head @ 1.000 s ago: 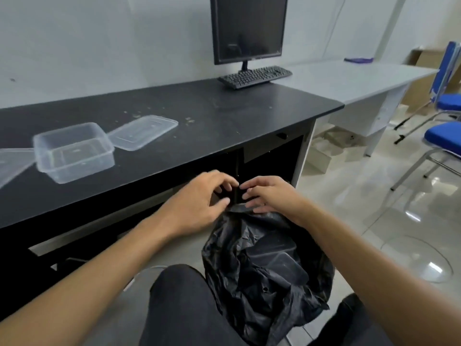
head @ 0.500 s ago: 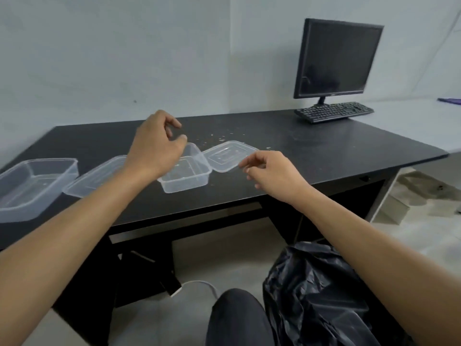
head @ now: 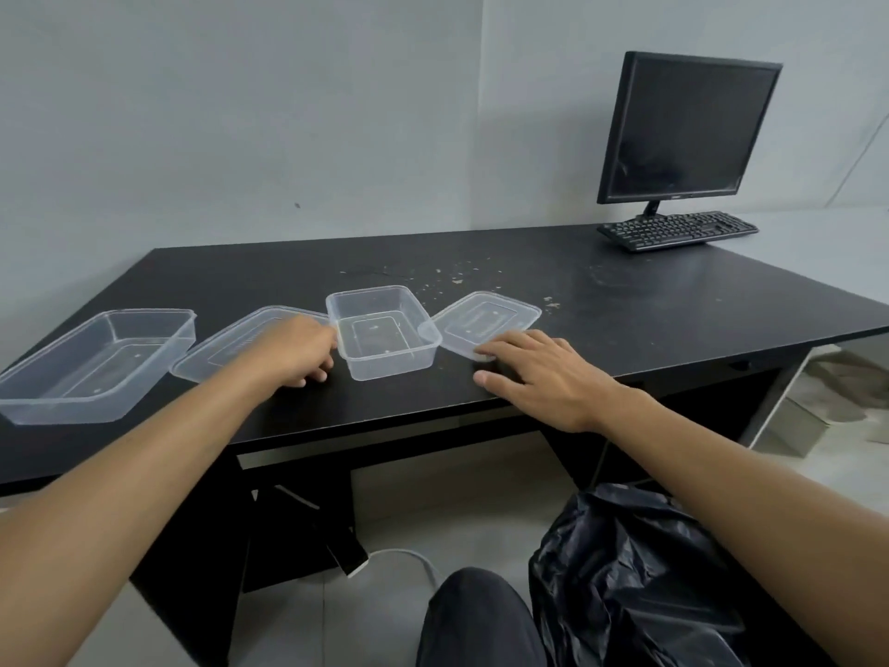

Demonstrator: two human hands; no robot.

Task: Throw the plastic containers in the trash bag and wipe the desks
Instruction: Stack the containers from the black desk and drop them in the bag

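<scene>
Container pickup is judged just begun; right hand [head: 543, 373] is laid flat, fingers spread, fingertips touching the near edge of right lid [head: 486, 320]; left hand [head: 298, 351] is curled over left lid [head: 226, 344] beside middle container [head: 382, 337], grip cannot be told; trash bag [head: 635, 580] sits low at right, well apart; next, pieces must be gripped and carried down to it.

A black monitor [head: 683, 130] stands at the far right, its screen dark, against a pale grey wall [head: 240, 113]. A black keyboard [head: 676, 230] lies just in front of its stand. Pale crumbs [head: 456, 281] are scattered left of the keyboard. A white cable [head: 409, 552] curls across the light floor [head: 288, 628].
</scene>
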